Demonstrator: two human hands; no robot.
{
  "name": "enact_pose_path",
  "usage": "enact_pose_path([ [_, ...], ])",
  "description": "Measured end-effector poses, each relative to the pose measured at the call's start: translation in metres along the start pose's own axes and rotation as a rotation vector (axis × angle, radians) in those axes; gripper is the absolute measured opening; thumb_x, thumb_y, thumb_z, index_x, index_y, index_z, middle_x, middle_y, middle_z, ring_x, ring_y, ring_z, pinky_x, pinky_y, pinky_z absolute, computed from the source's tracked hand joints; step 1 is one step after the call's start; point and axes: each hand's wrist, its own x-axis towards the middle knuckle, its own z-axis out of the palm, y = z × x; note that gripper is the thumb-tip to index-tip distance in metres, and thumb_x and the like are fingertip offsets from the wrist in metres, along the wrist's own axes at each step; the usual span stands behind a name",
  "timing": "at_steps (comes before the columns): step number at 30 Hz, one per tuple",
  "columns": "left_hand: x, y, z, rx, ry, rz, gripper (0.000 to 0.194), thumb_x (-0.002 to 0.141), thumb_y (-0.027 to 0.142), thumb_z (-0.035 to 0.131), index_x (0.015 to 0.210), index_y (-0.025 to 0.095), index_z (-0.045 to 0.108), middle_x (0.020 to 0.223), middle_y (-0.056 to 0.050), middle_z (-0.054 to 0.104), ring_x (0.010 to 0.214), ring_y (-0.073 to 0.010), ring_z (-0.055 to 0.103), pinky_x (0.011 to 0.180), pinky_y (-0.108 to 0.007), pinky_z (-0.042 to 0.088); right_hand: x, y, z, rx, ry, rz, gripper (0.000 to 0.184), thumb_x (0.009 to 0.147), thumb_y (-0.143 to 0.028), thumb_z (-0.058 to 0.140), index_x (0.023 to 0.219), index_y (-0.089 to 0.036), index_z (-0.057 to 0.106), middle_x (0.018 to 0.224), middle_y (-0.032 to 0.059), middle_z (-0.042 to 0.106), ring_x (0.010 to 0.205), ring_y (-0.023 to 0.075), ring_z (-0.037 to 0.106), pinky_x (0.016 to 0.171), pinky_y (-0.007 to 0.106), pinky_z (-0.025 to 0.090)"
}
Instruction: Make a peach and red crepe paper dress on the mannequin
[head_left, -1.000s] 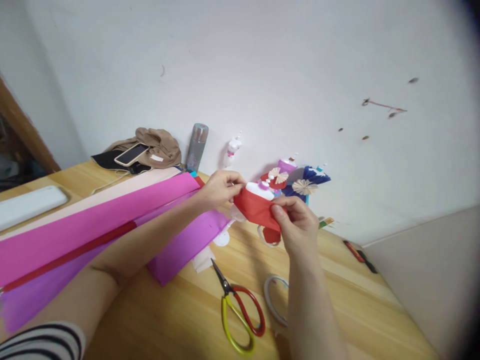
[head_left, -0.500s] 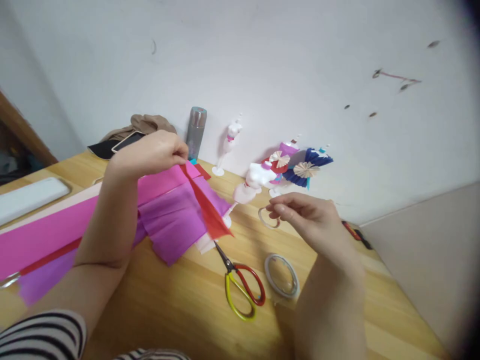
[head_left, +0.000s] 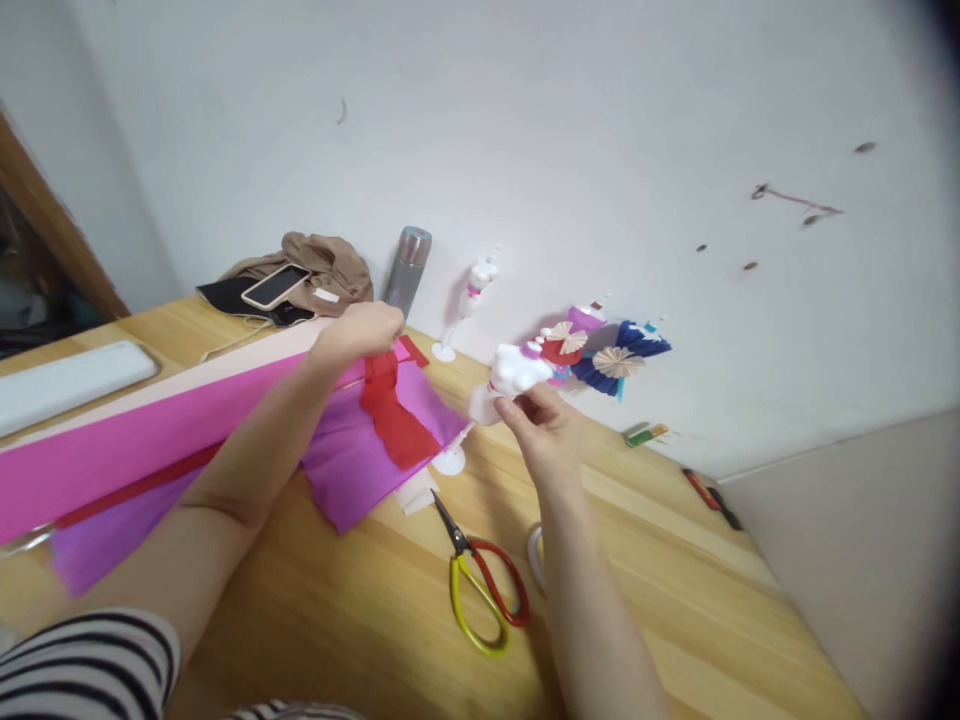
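Observation:
My left hand (head_left: 360,332) is closed on the top end of a red crepe paper strip (head_left: 391,420), which drapes down over the purple crepe paper sheet (head_left: 375,445). My right hand (head_left: 544,425) pinches the white doll figure (head_left: 510,375), which leans on its round stand (head_left: 450,462). Red and yellow scissors (head_left: 480,590) lie on the wooden table (head_left: 360,600) between my forearms.
Long pink and pale sheets (head_left: 142,440) stretch to the left. A grey bottle (head_left: 409,270), another white doll (head_left: 472,295), dolls in paper dresses (head_left: 600,350), a phone (head_left: 274,285) on brown cloth and a tape ring (head_left: 534,555) stand along the wall and table.
My left hand pulled the red paper off the white doll and carried it left onto the purple sheet. My right hand let go of the paper, then took hold of the bare doll.

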Motion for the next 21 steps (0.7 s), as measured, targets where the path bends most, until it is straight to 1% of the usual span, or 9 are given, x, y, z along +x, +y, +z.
enact_pose_path([
  [3,-0.001,0.003,-0.006,0.044,-0.008,0.027,0.012,0.070,0.009,0.058,0.062,0.016,0.055,0.061,0.001,0.048,0.059,-0.0119,0.035,0.059,-0.025,0.021,-0.001,0.002,-0.005,-0.003,-0.010,0.033,0.023,0.079,-0.046,0.068,0.085,-0.024,0.069,0.070,0.0005,0.059,0.066,0.0171,0.053,0.064,0.033,0.048],
  [7,0.001,0.002,-0.007,0.151,-0.068,0.042,0.009,0.070,0.010,0.055,0.064,0.016,0.057,0.065,-0.002,0.054,0.059,-0.0123,0.040,0.058,-0.024,0.022,-0.002,0.005,-0.009,0.016,-0.070,0.031,0.026,0.079,-0.050,0.068,0.078,-0.024,0.065,0.074,0.0022,0.062,0.069,0.0187,0.056,0.067,0.035,0.050],
  [10,0.005,0.001,-0.007,0.188,-0.111,0.034,0.012,0.072,0.010,0.052,0.064,0.016,0.059,0.068,-0.006,0.059,0.061,-0.0158,0.048,0.057,-0.026,0.024,-0.003,0.001,-0.010,0.008,-0.121,0.025,0.025,0.078,-0.051,0.068,0.082,-0.026,0.068,0.075,0.0025,0.063,0.069,0.0199,0.058,0.067,0.037,0.051],
  [13,0.004,0.004,-0.011,0.163,-0.107,0.101,0.017,0.074,0.011,0.050,0.064,0.017,0.062,0.069,-0.007,0.062,0.062,-0.0180,0.052,0.057,-0.028,0.027,-0.003,-0.008,-0.014,0.025,-0.089,0.031,0.022,0.080,-0.047,0.068,0.089,-0.028,0.071,0.074,0.0016,0.065,0.066,0.0193,0.058,0.064,0.035,0.049],
  [15,-0.003,0.010,-0.019,0.085,-0.097,0.199,0.018,0.074,0.010,0.051,0.062,0.017,0.062,0.064,-0.005,0.061,0.060,-0.0163,0.050,0.058,-0.028,0.029,-0.003,-0.014,-0.018,0.036,-0.013,0.035,0.019,0.081,-0.043,0.068,0.091,-0.027,0.072,0.072,0.0008,0.065,0.063,0.0174,0.056,0.061,0.033,0.047],
  [17,-0.015,0.021,-0.031,-0.081,-0.124,0.309,0.018,0.073,0.010,0.054,0.058,0.018,0.061,0.058,-0.002,0.057,0.056,-0.0134,0.048,0.058,-0.026,0.031,-0.001,-0.017,-0.020,0.028,0.061,0.038,0.018,0.081,-0.041,0.068,0.088,-0.026,0.072,0.069,-0.0001,0.064,0.059,0.0154,0.052,0.057,0.031,0.044],
  [19,-0.031,0.034,-0.045,-0.326,-0.244,0.411,0.017,0.071,0.012,0.058,0.056,0.019,0.063,0.058,-0.001,0.059,0.055,-0.0123,0.050,0.059,-0.025,0.036,0.000,-0.014,-0.020,-0.006,0.089,0.049,0.018,0.080,-0.042,0.068,0.085,-0.025,0.072,0.066,-0.0011,0.062,0.056,0.0140,0.050,0.055,0.030,0.042],
  [20,-0.039,0.041,-0.050,-0.459,-0.327,0.456,0.014,0.069,0.015,0.063,0.056,0.020,0.064,0.059,-0.001,0.062,0.058,-0.0129,0.053,0.060,-0.025,0.040,0.001,-0.012,-0.019,-0.029,0.083,0.057,0.019,0.079,-0.042,0.068,0.086,-0.024,0.071,0.065,-0.0014,0.061,0.055,0.0138,0.049,0.054,0.029,0.041],
  [21,-0.046,0.047,-0.055,-0.585,-0.447,0.492,0.010,0.067,0.018,0.069,0.057,0.022,0.067,0.061,-0.002,0.065,0.060,-0.0141,0.057,0.061,-0.025,0.043,0.001,-0.009,-0.018,-0.048,0.068,0.067,0.020,0.079,-0.043,0.068,0.087,-0.024,0.072,0.064,-0.0016,0.060,0.055,0.0138,0.049,0.054,0.029,0.041],
])
